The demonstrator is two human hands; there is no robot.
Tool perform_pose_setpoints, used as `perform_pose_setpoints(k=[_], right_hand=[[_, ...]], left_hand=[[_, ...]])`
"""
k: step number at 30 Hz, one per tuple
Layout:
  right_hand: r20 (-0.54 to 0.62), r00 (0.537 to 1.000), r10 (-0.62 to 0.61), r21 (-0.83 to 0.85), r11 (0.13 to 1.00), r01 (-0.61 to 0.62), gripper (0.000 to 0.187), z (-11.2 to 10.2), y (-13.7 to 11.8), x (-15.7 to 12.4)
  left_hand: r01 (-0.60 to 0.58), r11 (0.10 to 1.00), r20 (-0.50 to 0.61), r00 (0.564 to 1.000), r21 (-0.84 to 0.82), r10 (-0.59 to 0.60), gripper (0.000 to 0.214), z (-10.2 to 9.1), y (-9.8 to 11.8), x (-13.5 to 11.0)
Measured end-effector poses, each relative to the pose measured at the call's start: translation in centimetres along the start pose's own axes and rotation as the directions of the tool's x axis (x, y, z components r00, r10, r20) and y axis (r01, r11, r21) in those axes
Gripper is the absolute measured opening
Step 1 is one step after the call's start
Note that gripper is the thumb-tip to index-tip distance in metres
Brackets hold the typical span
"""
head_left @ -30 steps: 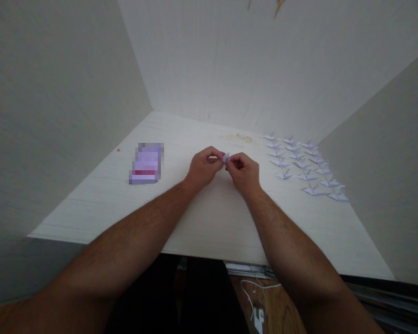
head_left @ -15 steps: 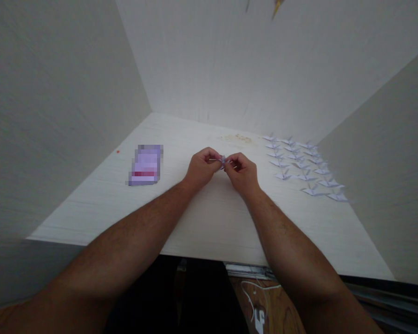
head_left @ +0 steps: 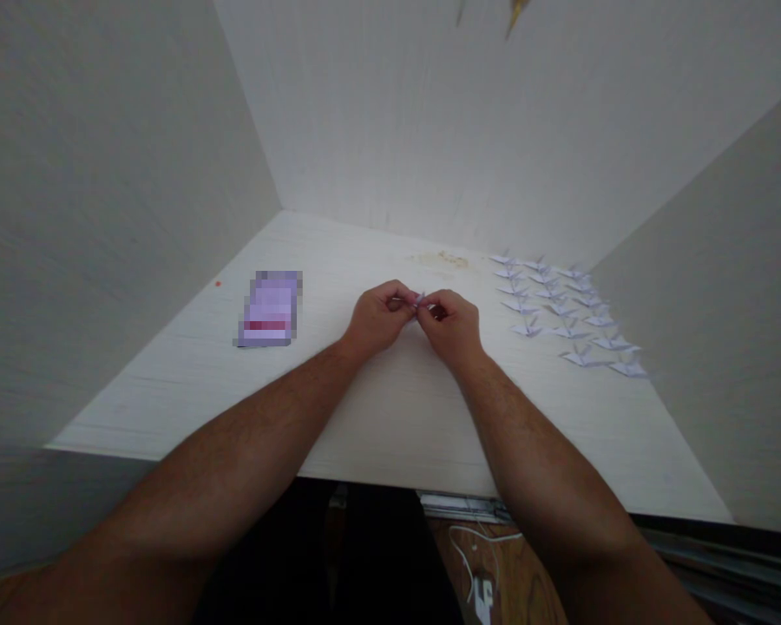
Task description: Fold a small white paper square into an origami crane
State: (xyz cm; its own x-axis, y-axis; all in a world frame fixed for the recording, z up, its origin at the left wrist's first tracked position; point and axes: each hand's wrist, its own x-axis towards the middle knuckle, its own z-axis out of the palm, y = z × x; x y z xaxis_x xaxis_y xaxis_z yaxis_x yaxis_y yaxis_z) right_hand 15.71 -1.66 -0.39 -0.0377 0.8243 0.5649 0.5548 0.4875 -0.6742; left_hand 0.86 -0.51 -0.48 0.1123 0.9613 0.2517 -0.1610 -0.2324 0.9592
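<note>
Over the middle of the white tabletop (head_left: 403, 417), my left hand (head_left: 381, 314) and my right hand (head_left: 450, 319) meet fingertip to fingertip. Pinched between them is a small folded piece of pale paper (head_left: 420, 299), mostly covered by the fingers. Both hands are closed on it, thumbs and forefingers pressed together. To the right lie several white paper cranes (head_left: 569, 332) in rows, apart from my right hand.
A pixelated purple pack (head_left: 272, 308) lies on the left of the table. Walls rise at the left, back and right. A brownish stain (head_left: 452, 259) marks the back. Below the front edge, a white power strip (head_left: 483, 599) rests on the wooden floor.
My fingers have shifted slightly on the folded paper, with the right hand's fingers closer to the left's. The paper's visible part now points up between the fingertips.
</note>
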Motion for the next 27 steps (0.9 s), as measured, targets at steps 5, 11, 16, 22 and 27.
perform_pose_setpoints(k=[5, 11, 16, 22, 27], right_hand=[[0.002, 1.000, 0.005, -0.008, 1.000, -0.005, 0.004, -0.08, -0.30, 0.05], [-0.009, 0.999, 0.042, 0.052, 0.998, -0.042, 0.005, -0.02, -0.25, 0.11], [-0.031, 0.999, 0.041, 0.048, 0.998, -0.039, 0.004, 0.07, -0.18, 0.06], [-0.079, 0.996, 0.030, 0.134, 0.991, -0.020, 0.005, 0.12, -0.27, 0.02], [-0.031, 0.997, 0.070, 0.201, 0.978, -0.063, 0.009, -0.15, -0.38, -0.02]], left_hand=[[0.054, 0.995, -0.035, 0.998, -0.081, -0.057, 0.015, 0.06, 0.66, -0.10], [0.154, 0.950, -0.035, 0.985, -0.272, -0.169, 0.021, -0.01, 0.60, -0.04], [0.161, 0.943, -0.035, 0.983, -0.291, -0.179, 0.023, 0.17, 0.61, -0.04], [0.214, 0.944, -0.001, 0.975, -0.251, -0.222, 0.041, 0.22, 0.51, -0.16], [0.206, 0.944, -0.093, 0.967, -0.258, -0.237, 0.036, -0.01, 0.44, 0.16]])
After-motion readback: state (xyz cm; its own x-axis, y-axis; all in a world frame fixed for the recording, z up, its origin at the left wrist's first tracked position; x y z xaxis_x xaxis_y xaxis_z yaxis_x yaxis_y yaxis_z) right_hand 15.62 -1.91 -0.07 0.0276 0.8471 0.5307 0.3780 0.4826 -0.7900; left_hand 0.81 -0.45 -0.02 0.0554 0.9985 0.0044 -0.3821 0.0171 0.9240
